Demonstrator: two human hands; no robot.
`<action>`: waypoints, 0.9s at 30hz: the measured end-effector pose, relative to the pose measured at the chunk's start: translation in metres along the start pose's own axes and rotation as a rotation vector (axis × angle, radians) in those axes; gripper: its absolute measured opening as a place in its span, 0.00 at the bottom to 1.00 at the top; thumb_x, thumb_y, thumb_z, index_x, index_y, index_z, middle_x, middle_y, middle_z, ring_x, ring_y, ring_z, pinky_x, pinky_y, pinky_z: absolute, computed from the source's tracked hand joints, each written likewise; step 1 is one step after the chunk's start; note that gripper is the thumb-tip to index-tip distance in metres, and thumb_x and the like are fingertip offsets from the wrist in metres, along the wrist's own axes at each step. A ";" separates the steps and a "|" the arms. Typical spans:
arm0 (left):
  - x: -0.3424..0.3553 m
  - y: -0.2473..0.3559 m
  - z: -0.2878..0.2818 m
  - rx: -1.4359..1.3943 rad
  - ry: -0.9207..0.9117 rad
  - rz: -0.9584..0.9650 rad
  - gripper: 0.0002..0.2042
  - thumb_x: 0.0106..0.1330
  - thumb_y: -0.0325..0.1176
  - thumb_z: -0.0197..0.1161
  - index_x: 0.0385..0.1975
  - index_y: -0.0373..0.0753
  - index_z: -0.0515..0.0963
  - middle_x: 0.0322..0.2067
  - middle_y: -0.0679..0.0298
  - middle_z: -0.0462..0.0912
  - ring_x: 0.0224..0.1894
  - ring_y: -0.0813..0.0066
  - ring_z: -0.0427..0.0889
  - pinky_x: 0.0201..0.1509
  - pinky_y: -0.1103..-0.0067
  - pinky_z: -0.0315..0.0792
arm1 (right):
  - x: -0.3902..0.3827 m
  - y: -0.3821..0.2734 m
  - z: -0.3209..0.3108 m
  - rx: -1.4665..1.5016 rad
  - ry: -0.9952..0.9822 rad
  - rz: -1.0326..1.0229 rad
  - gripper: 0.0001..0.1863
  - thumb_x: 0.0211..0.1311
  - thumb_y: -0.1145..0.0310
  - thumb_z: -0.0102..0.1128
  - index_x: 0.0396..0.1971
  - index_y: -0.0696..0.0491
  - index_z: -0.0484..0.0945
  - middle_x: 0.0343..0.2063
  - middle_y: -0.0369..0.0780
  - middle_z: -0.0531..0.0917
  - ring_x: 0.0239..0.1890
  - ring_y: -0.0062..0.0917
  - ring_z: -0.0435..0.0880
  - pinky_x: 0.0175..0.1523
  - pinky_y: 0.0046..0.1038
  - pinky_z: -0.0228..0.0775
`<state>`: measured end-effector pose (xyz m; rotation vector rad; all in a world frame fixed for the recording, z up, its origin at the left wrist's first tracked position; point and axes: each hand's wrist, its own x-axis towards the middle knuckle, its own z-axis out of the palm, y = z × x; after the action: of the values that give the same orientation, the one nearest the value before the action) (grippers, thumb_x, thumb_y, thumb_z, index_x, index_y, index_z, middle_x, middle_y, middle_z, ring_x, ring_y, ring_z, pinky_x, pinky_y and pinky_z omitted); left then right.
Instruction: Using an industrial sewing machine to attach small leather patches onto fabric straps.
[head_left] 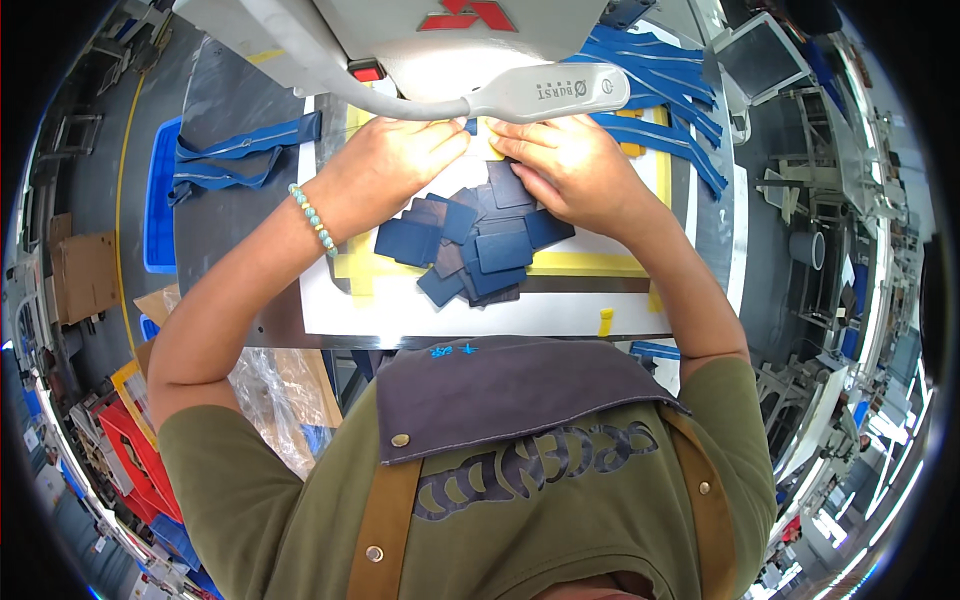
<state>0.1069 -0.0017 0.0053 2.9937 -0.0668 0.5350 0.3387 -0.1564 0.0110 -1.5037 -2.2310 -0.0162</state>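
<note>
Under the head of a large industrial sewing machine [360, 25], my two hands work close together. My left hand [395, 165], a beaded bracelet on its wrist, has its fingertips pressed together beside a small bit of blue material [471, 127]. My right hand [575, 165] is closed too, thumb and fingers bent inward next to a pale yellowish patch of the work surface. What lies in either set of fingertips is partly hidden by the lamp and the fingers. Just below them spreads a loose pile of dark blue rectangular patches [502, 252], some showing a brownish side.
A white gooseneck lamp [550, 92] hangs low over my fingers. Blue strips with a zipper-like line lie left [240, 150] and right [655, 85]. Yellow tape [585, 264] frames the white work sheet [450, 318]. A blue bin [160, 200] stands beyond the left table edge.
</note>
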 end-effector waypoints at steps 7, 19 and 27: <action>-0.003 0.001 0.004 0.029 -0.020 -0.056 0.19 0.63 0.24 0.62 0.55 0.34 0.82 0.52 0.55 0.87 0.56 0.58 0.85 0.64 0.67 0.78 | -0.006 0.004 0.008 0.027 0.012 0.045 0.16 0.60 0.72 0.68 0.49 0.54 0.87 0.51 0.41 0.88 0.56 0.36 0.84 0.64 0.38 0.75; -0.036 -0.009 0.022 -0.243 0.023 -0.253 0.21 0.69 0.25 0.60 0.62 0.37 0.80 0.51 0.48 0.85 0.52 0.47 0.82 0.59 0.61 0.76 | -0.017 0.008 0.013 0.007 -0.003 0.111 0.17 0.64 0.70 0.65 0.52 0.53 0.86 0.52 0.41 0.89 0.58 0.35 0.84 0.66 0.39 0.73; -0.040 -0.012 0.024 -0.170 -0.004 -0.354 0.22 0.70 0.27 0.62 0.64 0.36 0.78 0.55 0.47 0.84 0.58 0.45 0.81 0.65 0.61 0.73 | -0.019 0.013 0.014 -0.022 0.031 0.083 0.18 0.64 0.68 0.65 0.53 0.52 0.86 0.55 0.40 0.88 0.58 0.34 0.83 0.64 0.38 0.73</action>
<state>0.0788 0.0088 -0.0324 2.7498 0.3888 0.4563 0.3507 -0.1641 -0.0117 -1.5955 -2.1494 -0.0377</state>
